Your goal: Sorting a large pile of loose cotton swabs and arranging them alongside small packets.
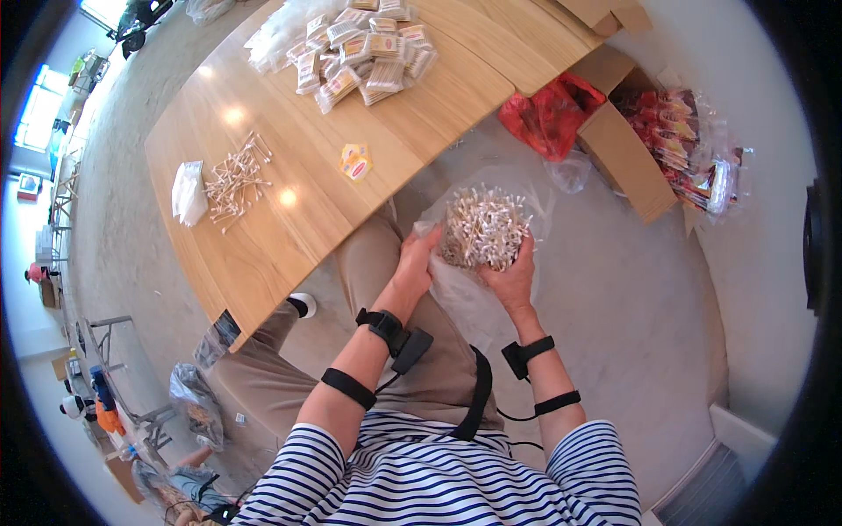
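Note:
Off the table's edge, above my lap, a big bunch of cotton swabs [487, 226] stands with its white tips facing up. A thin clear plastic bag [463, 302] surrounds it and hangs down below. My left hand [419, 256] is closed on the bag at the bunch's left side. From the lower right, my right hand [513, 279] wraps round the bunch, thumb and fingers against the swabs. The undersides of both hands' fingers are partly hidden by the bunch and bag.
On the wooden table [307, 140] lie a loose pile of swabs [239, 180], white plastic sleeves [189, 193], a yellow-and-white card [355, 162] and a heap of packed swab packets [373, 53]. To the right are a red bag [551, 114] and an open cardboard box [627, 162] beside red-printed packaging [671, 140].

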{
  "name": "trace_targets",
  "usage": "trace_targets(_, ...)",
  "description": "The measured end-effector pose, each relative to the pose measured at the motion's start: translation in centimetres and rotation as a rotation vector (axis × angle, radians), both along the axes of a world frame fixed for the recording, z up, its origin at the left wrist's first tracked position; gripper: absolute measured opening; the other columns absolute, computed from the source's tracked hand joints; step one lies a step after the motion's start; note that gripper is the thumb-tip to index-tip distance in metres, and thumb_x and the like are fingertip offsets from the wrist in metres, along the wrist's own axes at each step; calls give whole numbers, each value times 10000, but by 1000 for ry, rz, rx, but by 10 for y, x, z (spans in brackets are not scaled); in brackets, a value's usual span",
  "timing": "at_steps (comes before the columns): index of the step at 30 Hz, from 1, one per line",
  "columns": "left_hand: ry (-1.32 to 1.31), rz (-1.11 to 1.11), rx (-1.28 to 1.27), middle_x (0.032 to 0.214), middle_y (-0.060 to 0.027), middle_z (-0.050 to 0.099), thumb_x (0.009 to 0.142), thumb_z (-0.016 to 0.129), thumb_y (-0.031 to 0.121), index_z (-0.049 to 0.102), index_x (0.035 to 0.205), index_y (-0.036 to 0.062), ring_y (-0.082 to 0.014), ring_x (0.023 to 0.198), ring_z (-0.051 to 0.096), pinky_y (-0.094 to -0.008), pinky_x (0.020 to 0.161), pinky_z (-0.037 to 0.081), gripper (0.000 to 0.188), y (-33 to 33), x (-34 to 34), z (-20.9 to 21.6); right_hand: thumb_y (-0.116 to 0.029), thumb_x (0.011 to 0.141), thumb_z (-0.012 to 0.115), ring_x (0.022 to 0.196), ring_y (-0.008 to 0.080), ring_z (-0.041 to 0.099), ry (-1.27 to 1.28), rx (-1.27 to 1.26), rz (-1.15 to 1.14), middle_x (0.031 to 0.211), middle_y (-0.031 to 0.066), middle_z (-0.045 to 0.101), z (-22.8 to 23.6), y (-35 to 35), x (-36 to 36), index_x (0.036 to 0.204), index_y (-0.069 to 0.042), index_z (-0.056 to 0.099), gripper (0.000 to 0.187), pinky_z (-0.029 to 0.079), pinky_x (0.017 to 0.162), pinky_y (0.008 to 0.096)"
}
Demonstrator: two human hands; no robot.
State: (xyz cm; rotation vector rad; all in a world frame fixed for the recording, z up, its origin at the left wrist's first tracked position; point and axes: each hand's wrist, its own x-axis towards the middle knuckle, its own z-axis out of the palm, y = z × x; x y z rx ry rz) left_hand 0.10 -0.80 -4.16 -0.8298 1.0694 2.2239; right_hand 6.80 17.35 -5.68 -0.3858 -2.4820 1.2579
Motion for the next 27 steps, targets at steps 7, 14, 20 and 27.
trace_targets(7, 60, -25, 21, 1187, -114, 675, 999, 608, 188, 560, 1300, 7, -263, 1036, 666, -449, 899, 566, 355, -1, 3, -7, -138, 621, 841, 1181, 361, 585, -48, -123, 29, 1274, 200, 585, 21, 6, 2, 1443, 11, 367, 960, 450, 1033, 431)
trace_targets(14, 77, -40, 10, 1198, -119, 676, 993, 620, 185, 561, 1293, 5, -273, 1040, 677, -462, 901, 574, 355, -2, 6, -12, -130, 616, 833, 1157, 344, 608, -46, -190, 7, 1242, 183, 609, 25, 10, 3, 1432, -18, 379, 941, 470, 1010, 421)
trace_targets(20, 48, -36, -41, 1222, -116, 663, 958, 645, 115, 556, 1307, 12, -268, 1100, 645, -444, 910, 552, 375, -6, 3, -8, -120, 617, 852, 1088, 276, 653, 23, -135, 23, 1186, 152, 653, 36, 16, 3, 1321, -36, 426, 827, 505, 952, 384)
trace_targets(27, 71, -6, -10, 994, -40, 659, 971, 653, 184, 615, 1191, 55, -187, 835, 628, -389, 721, 557, 257, 0, 6, 11, -104, 604, 822, 1138, 289, 612, -48, -220, 37, 1235, 160, 598, 51, 26, 22, 1402, -15, 381, 916, 471, 1004, 392)
